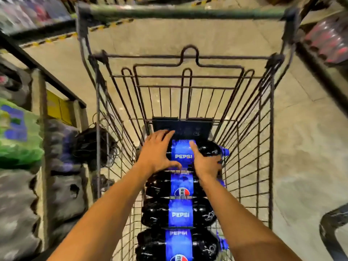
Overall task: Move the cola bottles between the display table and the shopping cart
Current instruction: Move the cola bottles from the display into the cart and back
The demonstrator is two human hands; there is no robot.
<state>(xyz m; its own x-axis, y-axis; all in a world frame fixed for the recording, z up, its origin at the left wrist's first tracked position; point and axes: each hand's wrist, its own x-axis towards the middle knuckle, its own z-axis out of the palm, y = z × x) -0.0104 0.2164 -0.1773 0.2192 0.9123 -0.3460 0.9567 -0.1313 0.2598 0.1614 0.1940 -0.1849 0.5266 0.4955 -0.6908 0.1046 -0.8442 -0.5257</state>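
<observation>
Shopping cart [263,129] right in front of me, wire basket wide open on the concrete floor [310,138]. Down in the cart, four cola bottles lie on their sides in a row. At the cart's far end, the top bottle [181,154], blue label up, cap pointing right. My left hand [157,153] wraps its base end, fingers curled over. My right hand [206,162] clamps the neck side. Hands apart, both gripping that one bottle. Behind it, a dark flat panel [188,128].
</observation>
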